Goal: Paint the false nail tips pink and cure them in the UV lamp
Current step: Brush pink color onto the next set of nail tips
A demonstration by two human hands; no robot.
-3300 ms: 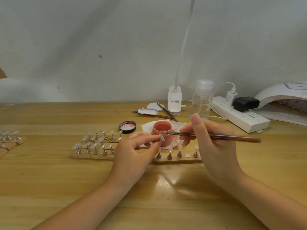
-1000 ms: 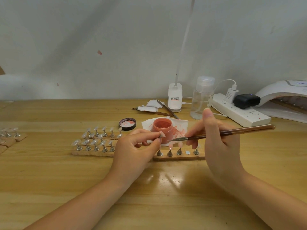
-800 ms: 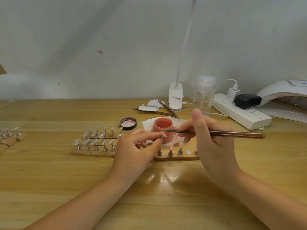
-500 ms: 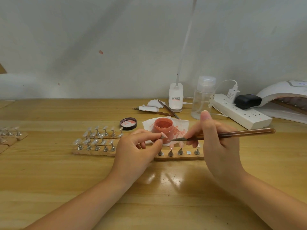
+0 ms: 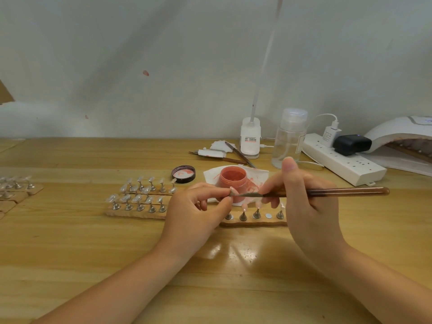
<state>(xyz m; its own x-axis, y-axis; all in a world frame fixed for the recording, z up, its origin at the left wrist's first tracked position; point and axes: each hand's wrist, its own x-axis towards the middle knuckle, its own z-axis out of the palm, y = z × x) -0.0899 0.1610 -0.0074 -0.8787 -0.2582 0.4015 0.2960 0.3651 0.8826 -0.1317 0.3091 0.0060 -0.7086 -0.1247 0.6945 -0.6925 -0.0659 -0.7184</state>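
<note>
A: What carries it all?

B: A wooden surface (image 5: 70,249) against a pale wall. At its far right stands the white UV lamp (image 5: 397,134), its arched mouth facing left, and just beside it a white power strip (image 5: 346,160) with a black adapter (image 5: 351,144) and a white charger (image 5: 330,134) plugged in.

A: And the hands?

B: They meet near the middle, with both forearms reaching in from the near edge. The left hand (image 5: 194,213) pinches one false nail tip (image 5: 233,190) between thumb and forefinger, raised above the wood. The right hand (image 5: 308,206) is curled round a brown brush (image 5: 339,191), which lies nearly level, handle pointing right, bristle end touching the pinched tip.

A: Where is the paint?

B: Just behind the fingers, an open pink pot (image 5: 233,177) stands on a white tissue (image 5: 259,176) smeared pink. Its dark lid (image 5: 183,174) lies to the left, inside facing up.

A: Other tips?

B: Left of the left hand, two wooden strips (image 5: 133,212) bear rows of clear tips on metal stands. Another strip (image 5: 254,221) lies under the hands with several stands; two of them carry pinkish tips. More clear tips (image 5: 16,182) sit at the far left edge.

A: Behind the pot?

B: A clear bottle (image 5: 288,141), a white lamp base (image 5: 250,141) with a thin stalk rising, and spare tools (image 5: 224,155) lying flat.
</note>
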